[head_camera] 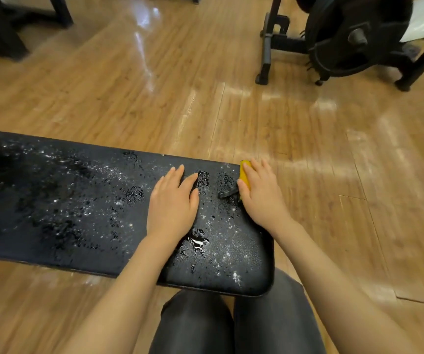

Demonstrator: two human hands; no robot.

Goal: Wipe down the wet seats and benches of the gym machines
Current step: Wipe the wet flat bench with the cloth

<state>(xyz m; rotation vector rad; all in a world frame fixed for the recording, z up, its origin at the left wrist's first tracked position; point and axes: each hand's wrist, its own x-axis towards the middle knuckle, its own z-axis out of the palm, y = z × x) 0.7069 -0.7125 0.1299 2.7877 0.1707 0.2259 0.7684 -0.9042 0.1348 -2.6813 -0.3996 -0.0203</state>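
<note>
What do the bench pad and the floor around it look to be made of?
The bench pad looks like black vinyl or leatherette over padding: a fine pebbled grain, rounded corners, and water beading on it rather than soaking in. The floor looks like glossy wood-look laminate or vinyl planks: printed grain, visible seams, bright reflections. Real wood cannot be ruled out.

Gym floor: black padded bench point(78, 200) beaded with water, weight plates point(354, 34) on a black steel rack point(269, 44), wood-plank flooring point(154, 98).
</note>
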